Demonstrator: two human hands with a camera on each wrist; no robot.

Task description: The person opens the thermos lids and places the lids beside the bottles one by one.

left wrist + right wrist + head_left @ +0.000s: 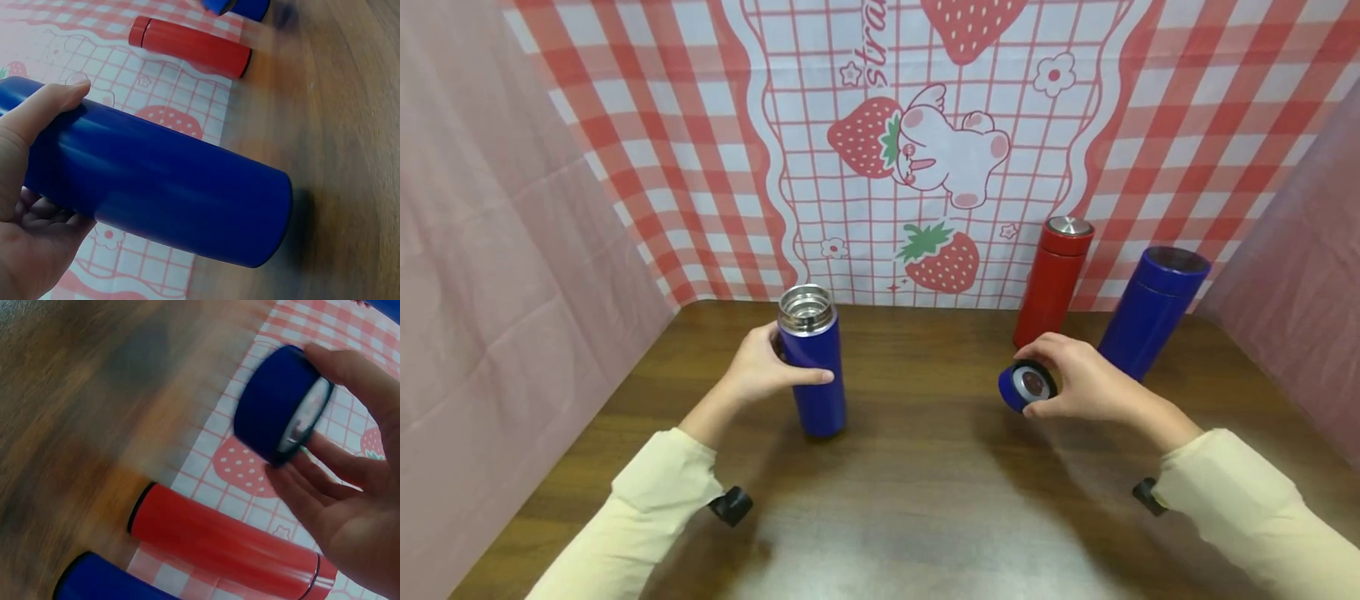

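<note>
My left hand (762, 367) grips an uncapped blue thermos (820, 392) round its upper body, thumb across the front. Its bare steel mouth faces up in the head view. In the left wrist view the blue thermos (169, 181) fills the middle, its dark base close over the wood. My right hand (1078, 382) pinches a blue lid (1011, 390) between thumb and fingers, held above the table. The lid's round underside, with a pale ring and dark centre, is turned toward the right palm. In the right wrist view the lid (269, 403) is tilted on its side.
Behind the right hand a red thermos (1051, 287) with a steel-topped lid stands at the back of the wooden table (895, 500). To its right stands another blue thermos (1153, 312), partly behind the hand. A strawberry-print cloth (880, 225) hangs along the back edge.
</note>
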